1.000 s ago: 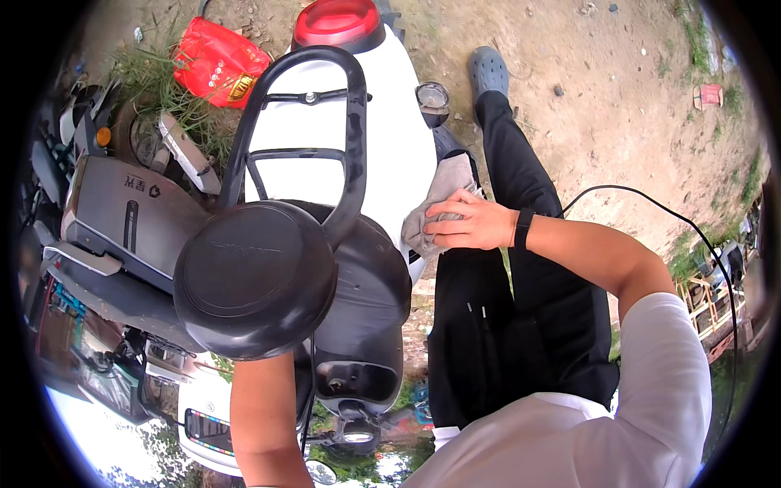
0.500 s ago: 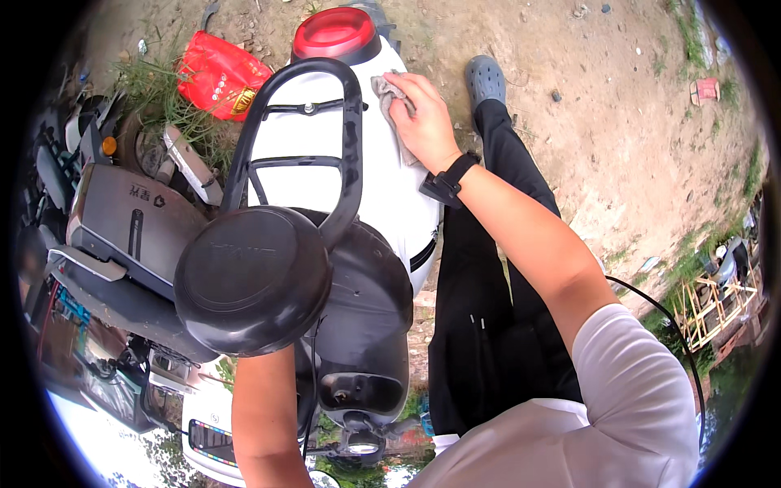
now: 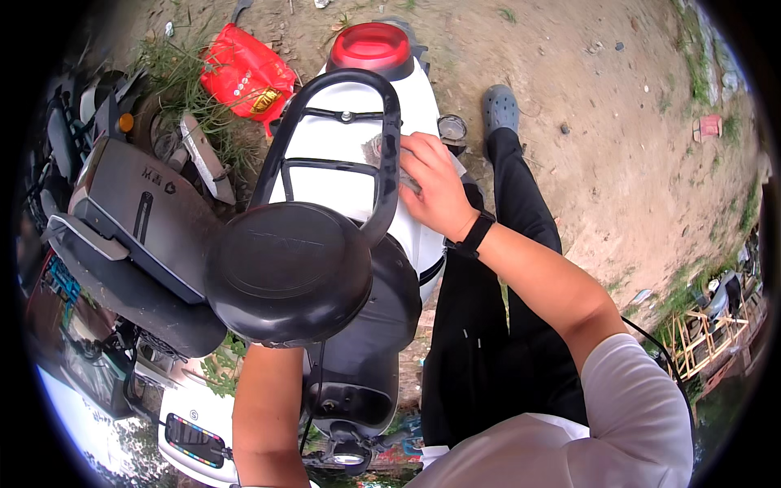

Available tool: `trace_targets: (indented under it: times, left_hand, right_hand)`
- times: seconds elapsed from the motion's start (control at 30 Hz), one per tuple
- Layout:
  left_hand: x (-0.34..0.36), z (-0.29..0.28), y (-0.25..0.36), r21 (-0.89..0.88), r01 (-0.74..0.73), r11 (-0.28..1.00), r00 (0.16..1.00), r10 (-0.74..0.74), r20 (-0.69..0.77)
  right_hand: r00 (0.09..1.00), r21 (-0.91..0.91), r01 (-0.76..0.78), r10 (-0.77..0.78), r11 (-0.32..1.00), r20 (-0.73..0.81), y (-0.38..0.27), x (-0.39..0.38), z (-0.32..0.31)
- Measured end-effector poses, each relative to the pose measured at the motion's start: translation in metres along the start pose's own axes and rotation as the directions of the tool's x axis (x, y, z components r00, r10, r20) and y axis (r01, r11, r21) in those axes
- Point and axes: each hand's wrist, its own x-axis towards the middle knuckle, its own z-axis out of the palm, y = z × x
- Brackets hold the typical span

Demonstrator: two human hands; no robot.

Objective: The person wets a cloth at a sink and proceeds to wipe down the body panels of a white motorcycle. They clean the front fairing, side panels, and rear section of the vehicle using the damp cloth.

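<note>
My right hand (image 3: 437, 185), a black band on its wrist, presses a grey cloth (image 3: 373, 150) onto the white rear body (image 3: 325, 137) of a scooter. Its fingers are closed over the cloth beside the black tube rack (image 3: 391, 130), whose rail partly covers the cloth. A round black backrest pad (image 3: 285, 272) sits at the near end of the rack. My left forearm (image 3: 268, 394) goes up under this pad, and the left hand is hidden behind it. The scooter's red tail light (image 3: 371, 47) is at the far end, its black seat (image 3: 390, 285) nearer me.
Close on the left stands another scooter with a grey-brown body (image 3: 145, 207) and dark seat. A red plastic bag (image 3: 246, 77) lies by grass beyond it. My grey clog (image 3: 499, 108) is on the dirt ground (image 3: 618, 163). A wooden frame (image 3: 712, 329) is at far right.
My right hand has moved nearer along the white body with the cloth, from beside the tail light to beside the rack's middle. The view has shifted, so the scooter appears further right and lower.
</note>
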Motion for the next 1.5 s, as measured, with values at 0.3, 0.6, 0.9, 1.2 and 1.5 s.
trace_targets:
  times: [0.3, 0.6, 0.9, 1.2, 1.5]
  left_hand:
    - [-0.006, 0.005, -0.005, -0.008, 0.053, 0.999, 0.998, -0.053, -0.023]
    - [-0.012, 0.01, -0.015, 0.156, 0.363, 0.919, 0.925, -0.334, -0.183]
    - [-0.005, 0.026, -0.022, 0.219, 0.636, 0.74, 0.762, -0.558, -0.329]
    - [0.0, 0.032, -0.015, 0.038, 0.747, 0.663, 0.624, -0.681, -0.383]
    - [0.001, 0.034, -0.016, 0.065, 0.725, 0.686, 0.645, -0.644, -0.411]
  right_hand:
    - [0.982, -0.094, -0.184, 0.178, 0.978, -0.07, -0.037, 0.013, 0.001]
    - [0.845, 0.115, -0.513, 0.524, 0.851, -0.106, -0.02, 0.026, -0.001]
    - [0.731, 0.015, -0.673, 0.669, 0.739, -0.136, 0.003, 0.037, 0.018]
    - [0.857, 0.002, -0.511, 0.51, 0.859, -0.068, 0.024, 0.039, 0.015]
    - [0.955, -0.236, 0.004, 0.067, 0.972, 0.29, 0.109, 0.098, -0.044]
